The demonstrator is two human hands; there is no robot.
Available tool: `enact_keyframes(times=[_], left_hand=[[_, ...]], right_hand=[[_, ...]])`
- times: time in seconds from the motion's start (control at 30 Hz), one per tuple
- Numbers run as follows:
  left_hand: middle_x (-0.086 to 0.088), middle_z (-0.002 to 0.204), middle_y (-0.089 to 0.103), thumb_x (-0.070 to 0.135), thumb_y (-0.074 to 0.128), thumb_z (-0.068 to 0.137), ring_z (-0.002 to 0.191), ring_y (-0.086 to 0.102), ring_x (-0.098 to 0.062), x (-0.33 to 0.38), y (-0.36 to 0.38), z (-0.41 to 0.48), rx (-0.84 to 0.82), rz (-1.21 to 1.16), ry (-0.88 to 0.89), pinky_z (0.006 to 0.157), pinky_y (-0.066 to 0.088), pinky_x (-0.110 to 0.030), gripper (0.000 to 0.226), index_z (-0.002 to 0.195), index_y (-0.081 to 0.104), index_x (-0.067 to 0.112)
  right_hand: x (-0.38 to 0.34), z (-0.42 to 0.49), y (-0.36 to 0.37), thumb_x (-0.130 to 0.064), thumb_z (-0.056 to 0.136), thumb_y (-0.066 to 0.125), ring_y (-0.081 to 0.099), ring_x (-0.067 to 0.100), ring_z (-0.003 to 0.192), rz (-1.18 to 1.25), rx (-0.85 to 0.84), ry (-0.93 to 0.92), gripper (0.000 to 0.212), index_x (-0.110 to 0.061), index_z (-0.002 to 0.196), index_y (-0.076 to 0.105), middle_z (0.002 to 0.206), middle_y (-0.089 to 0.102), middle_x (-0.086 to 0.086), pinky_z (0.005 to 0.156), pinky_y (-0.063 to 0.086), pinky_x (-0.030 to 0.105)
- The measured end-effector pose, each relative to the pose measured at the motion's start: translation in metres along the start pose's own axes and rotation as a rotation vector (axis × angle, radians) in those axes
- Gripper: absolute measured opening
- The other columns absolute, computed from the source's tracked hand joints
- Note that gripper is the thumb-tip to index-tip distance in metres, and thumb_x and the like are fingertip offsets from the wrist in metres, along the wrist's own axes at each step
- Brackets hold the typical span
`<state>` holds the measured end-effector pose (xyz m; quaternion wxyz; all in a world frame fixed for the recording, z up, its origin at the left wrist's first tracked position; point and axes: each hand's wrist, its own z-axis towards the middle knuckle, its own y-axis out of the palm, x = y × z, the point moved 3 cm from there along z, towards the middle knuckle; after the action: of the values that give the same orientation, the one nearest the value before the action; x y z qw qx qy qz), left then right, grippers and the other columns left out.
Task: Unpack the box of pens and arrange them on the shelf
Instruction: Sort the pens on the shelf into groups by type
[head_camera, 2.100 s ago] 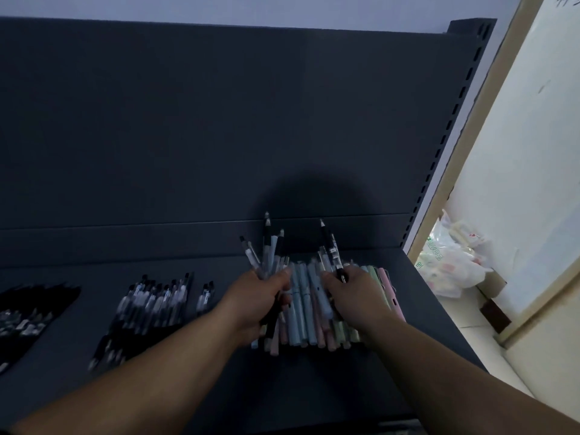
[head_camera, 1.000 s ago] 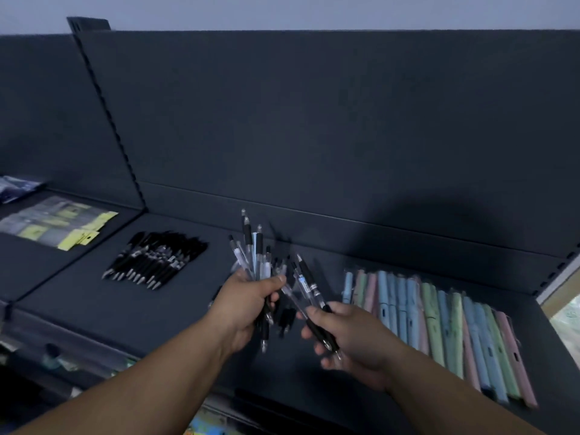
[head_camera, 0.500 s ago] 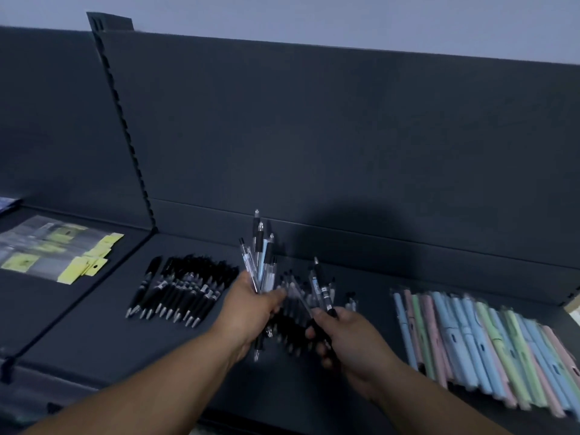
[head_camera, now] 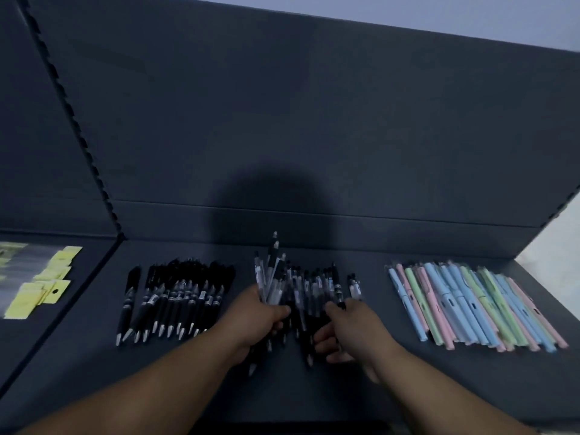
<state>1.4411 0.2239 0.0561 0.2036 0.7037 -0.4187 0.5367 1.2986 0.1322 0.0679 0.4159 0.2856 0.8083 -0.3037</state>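
Changed: both hands closer to the shelf (head_camera: 408, 387) than half a second ago; view swung so the whole pastel row shows; grip on the bundle unchanged.
Left hand (head_camera: 266, 315): curled round a bundle of pens (head_camera: 271, 274), ends fanning up and away past the thumb.
Right hand (head_camera: 348, 328): thumb and forefinger pinching a single pen (head_camera: 336, 285) near its lower end; remaining fingers loosely curled underneath.
Loose pile (head_camera: 309, 290): on the shelf between the hands and just beyond them, touching both; barrels crossing, not squared up.
Dark row (head_camera: 175, 296): tidy line of black pens left of the left hand, near but apart.
Pastel row (head_camera: 470, 302): wrapped pens right of the right hand, well apart.
Box: not in view.
Risk: likely slip of a pen or two out of the fanned bundle if the left grip loosens, scattering into the pile or the dark row; possible rolling on the smooth shelf toward the front edge below the wrists; mixing of kinds in dim light.
Surface: dark, matt, flat shelf.
Room: dark back panel (head_camera: 314, 120) beyond the hands; slotted upright (head_camera: 72, 120) and yellow-tagged packets (head_camera: 40, 284) far left; pale wall (head_camera: 549, 14) above; head shadow (head_camera: 270, 208) on the panel.
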Motion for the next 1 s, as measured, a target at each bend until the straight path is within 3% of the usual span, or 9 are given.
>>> enact_keyframes(times=[0.37,0.43,0.5,0.57,0.7,0.8,0.87,0.93,1.0], left_hand=[[-0.002,0.078,0.063,0.008,0.068,0.084,0.059,0.057,-0.009,-0.001,0.000,0.002,-0.029,-0.032,-0.029,0.055,0.049,-0.020,0.022,0.103,0.056,0.012],[-0.003,0.079,0.063,0.008,0.068,0.084,0.060,0.057,-0.010,-0.001,-0.002,0.003,-0.022,-0.055,-0.043,0.055,0.049,-0.021,0.023,0.104,0.056,0.011],[-0.004,0.082,0.064,0.010,0.069,0.084,0.061,0.058,-0.010,-0.001,-0.003,0.002,-0.018,-0.074,-0.050,0.056,0.049,-0.022,0.024,0.106,0.057,0.011],[-0.003,0.084,0.064,0.015,0.068,0.086,0.062,0.057,-0.010,0.000,-0.003,-0.001,-0.008,-0.085,-0.042,0.056,0.049,-0.022,0.024,0.107,0.057,0.011],[0.000,0.083,0.062,0.026,0.063,0.090,0.058,0.055,-0.008,0.009,-0.007,-0.006,0.055,-0.133,0.021,0.054,0.048,-0.021,0.022,0.107,0.058,0.013],[0.005,0.073,0.059,0.028,0.062,0.091,0.055,0.053,-0.007,0.017,-0.010,-0.014,0.059,-0.200,0.060,0.051,0.047,-0.021,0.017,0.101,0.059,0.015],[0.006,0.068,0.057,0.027,0.063,0.090,0.054,0.051,-0.008,0.022,-0.012,-0.021,0.071,-0.247,0.082,0.048,0.045,-0.021,0.012,0.096,0.059,0.017],[0.006,0.067,0.056,0.028,0.063,0.090,0.055,0.051,-0.009,0.025,-0.015,-0.027,0.092,-0.276,0.099,0.049,0.044,-0.022,0.012,0.093,0.058,0.017],[0.005,0.066,0.055,0.029,0.062,0.090,0.056,0.051,-0.010,0.027,-0.022,-0.035,0.110,-0.289,0.123,0.051,0.044,-0.023,0.013,0.089,0.057,0.017]], right_hand=[[-0.016,0.010,-0.009,-0.031,0.099,0.039,0.066,0.020,0.051,-0.291,0.054,-0.101,0.021,-0.015,0.087,0.043,0.072,0.069,0.013,0.043,0.046,0.024],[-0.016,0.012,-0.013,-0.033,0.099,0.041,0.063,0.017,0.066,-0.451,0.110,-0.213,0.020,-0.018,0.084,0.044,0.077,0.065,0.003,0.051,0.039,0.022],[-0.018,0.011,-0.017,-0.034,0.098,0.044,0.053,0.004,0.071,-0.476,0.132,-0.317,0.008,-0.027,0.095,0.041,0.081,0.054,-0.009,0.054,0.033,0.016],[-0.021,0.010,-0.019,-0.032,0.097,0.046,0.051,-0.002,0.061,-0.419,0.108,-0.388,0.014,-0.036,0.108,0.038,0.080,0.056,-0.009,0.049,0.032,0.009],[-0.038,0.008,-0.027,-0.017,0.093,0.054,0.053,-0.002,0.047,-0.179,0.122,-0.481,0.015,-0.032,0.096,0.060,0.069,0.064,-0.007,0.046,0.039,0.009],[-0.049,0.005,-0.024,-0.014,0.088,0.067,0.068,0.010,0.069,0.192,-0.147,-0.417,0.024,-0.028,0.107,0.062,0.081,0.071,-0.009,0.059,0.053,0.021],[-0.059,0.002,-0.020,-0.012,0.086,0.069,0.071,0.014,0.083,0.204,-0.233,-0.493,0.033,-0.029,0.110,0.057,0.095,0.074,-0.010,0.069,0.057,0.026],[-0.069,-0.001,-0.018,-0.011,0.090,0.063,0.069,0.014,0.071,0.214,-0.188,-0.606,0.021,-0.027,0.103,0.062,0.082,0.074,-0.004,0.063,0.055,0.022],[-0.075,-0.001,-0.015,-0.019,0.093,0.061,0.057,0.008,0.052,0.235,-0.091,-0.678,0.013,-0.028,0.094,0.070,0.060,0.064,-0.007,0.052,0.048,0.018]])
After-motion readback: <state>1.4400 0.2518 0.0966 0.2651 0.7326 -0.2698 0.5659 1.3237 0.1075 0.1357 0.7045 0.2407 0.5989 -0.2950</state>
